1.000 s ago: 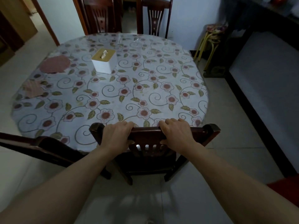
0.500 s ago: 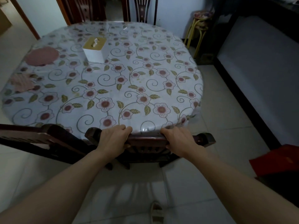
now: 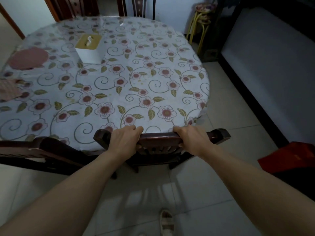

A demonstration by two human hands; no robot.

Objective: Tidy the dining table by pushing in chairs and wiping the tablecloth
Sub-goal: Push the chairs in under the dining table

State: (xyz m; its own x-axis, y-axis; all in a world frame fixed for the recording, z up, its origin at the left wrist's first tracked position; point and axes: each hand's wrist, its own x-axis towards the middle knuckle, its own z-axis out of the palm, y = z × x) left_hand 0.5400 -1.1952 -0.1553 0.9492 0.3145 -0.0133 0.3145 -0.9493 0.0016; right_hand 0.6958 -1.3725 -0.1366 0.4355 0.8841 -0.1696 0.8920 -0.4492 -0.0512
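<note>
left hand (image 3: 125, 140): curled over the top rail of the near chair, fingers wrapped across the far edge, thumb tucked below.
right hand (image 3: 193, 140): gripping the same rail further right, fingers hooked over the top, thumb tip showing under the rail.
near chair (image 3: 160, 139): dark wood, back rail touching the table's near edge, seat hidden under the tabletop.
tablecloth (image 3: 153, 86): pale, printed with pink flowers and green leaves, covering the whole round table.
second chair (image 3: 44, 150): dark wood, at lower left, back rail beside the table's edge.
far chair (image 3: 143, 6): at the opposite side, only the back showing.
tissue box (image 3: 90, 48): white with a tan lid, on the cloth toward the far left.
pink mat (image 3: 28, 58): flat on the cloth at left.
stool (image 3: 201, 23): yellow-legged, by the wall at right.
shoe (image 3: 166, 222): on the tiled floor, bottom centre.
</note>
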